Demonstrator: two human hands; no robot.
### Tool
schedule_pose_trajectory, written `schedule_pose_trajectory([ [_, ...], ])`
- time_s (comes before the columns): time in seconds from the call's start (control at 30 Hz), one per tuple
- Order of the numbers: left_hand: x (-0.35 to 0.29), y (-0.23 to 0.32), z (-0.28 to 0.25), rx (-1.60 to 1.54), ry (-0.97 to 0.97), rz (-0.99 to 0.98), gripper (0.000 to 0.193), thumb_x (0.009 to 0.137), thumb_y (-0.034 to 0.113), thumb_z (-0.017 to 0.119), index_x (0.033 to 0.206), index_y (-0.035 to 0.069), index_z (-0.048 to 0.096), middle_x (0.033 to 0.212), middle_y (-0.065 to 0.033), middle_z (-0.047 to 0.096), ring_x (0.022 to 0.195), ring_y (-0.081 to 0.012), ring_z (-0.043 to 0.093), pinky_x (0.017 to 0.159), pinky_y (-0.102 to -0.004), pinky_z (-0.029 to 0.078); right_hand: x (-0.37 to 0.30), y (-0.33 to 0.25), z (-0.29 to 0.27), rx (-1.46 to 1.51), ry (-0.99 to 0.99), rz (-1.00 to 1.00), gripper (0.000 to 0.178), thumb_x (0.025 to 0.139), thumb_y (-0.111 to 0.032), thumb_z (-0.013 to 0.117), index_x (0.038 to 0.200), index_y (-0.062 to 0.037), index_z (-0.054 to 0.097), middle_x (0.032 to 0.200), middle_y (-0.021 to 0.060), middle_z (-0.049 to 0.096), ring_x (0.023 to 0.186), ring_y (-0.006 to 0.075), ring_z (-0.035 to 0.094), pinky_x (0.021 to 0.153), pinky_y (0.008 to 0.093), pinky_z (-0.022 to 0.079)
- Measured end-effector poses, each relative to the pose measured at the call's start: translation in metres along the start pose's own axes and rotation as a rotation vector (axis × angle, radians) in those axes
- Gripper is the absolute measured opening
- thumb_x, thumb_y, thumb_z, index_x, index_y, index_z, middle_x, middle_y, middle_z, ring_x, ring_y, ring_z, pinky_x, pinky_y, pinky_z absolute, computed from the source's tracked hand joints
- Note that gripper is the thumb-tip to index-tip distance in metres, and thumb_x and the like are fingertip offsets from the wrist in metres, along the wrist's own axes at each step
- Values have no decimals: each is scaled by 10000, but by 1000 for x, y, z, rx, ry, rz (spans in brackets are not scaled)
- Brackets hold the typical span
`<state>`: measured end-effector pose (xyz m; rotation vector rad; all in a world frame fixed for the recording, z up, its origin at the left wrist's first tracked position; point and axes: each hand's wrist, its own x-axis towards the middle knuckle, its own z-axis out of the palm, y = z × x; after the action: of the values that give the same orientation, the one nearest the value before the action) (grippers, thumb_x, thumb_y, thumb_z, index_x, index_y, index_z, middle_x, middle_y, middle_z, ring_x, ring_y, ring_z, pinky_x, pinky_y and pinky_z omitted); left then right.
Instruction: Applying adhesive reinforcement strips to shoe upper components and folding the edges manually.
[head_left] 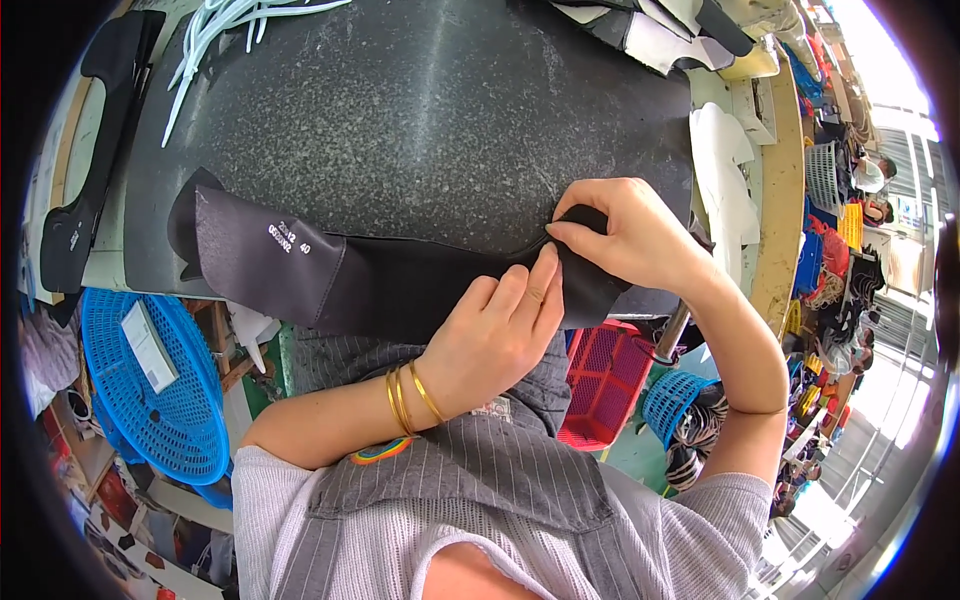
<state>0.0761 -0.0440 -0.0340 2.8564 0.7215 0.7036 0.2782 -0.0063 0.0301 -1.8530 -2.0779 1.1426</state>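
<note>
Two-handed edge work, apparently aligning or folding, on black strip (pixel 390 285) along near side of tabletop (pixel 400 150). Right hand (pixel 628 237): grip pinched closed toward strip's right end. Left hand (pixel 490 325): fingers bent against strip; cannot tell closure. Next, seems to call for pressing along edge.

The person wears a light grey knit top (pixel 380 550) with thin ribs and short sleeves (pixel 715 530). Over it goes a dark grey apron (pixel 500 475) with skinny pale stripes and matching shoulder straps (pixel 305 555). A bright, curved rainbow patch (pixel 383 452) sits on the apron. Three thin, shiny gold bangles (pixel 401 400) circle the wrist of the left hand (pixel 492 330).
</note>
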Motion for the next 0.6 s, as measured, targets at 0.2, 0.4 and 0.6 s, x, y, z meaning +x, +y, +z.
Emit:
schedule_pose_trajectory([
  [0.2,1,2,0,13,-4,12,371,798,93,593,1141,-39,646,1278,-154,605,926,-212,542,733,-284,498,-6,10,14,-102,243,-229,142,805,-119,722,848,5,667,767,128,649,689,281,618,625,345,488],
  [0.4,10,6,-2,-3,-53,-76,510,739,103,614,1219,-68,607,1329,-158,575,885,-229,516,759,-286,515,-20,23,30,-133,507,-170,166,834,-161,716,900,-22,652,841,115,660,789,310,650,659,374,527],
  [0.6,13,8,-4,23,-162,-65,589,749,142,607,1300,-60,559,1407,-170,518,884,-221,505,719,-259,490,-21,28,36,-12,555,-104,147,854,-141,702,924,-25,645,857,127,660,796,323,658,689,381,531],
])
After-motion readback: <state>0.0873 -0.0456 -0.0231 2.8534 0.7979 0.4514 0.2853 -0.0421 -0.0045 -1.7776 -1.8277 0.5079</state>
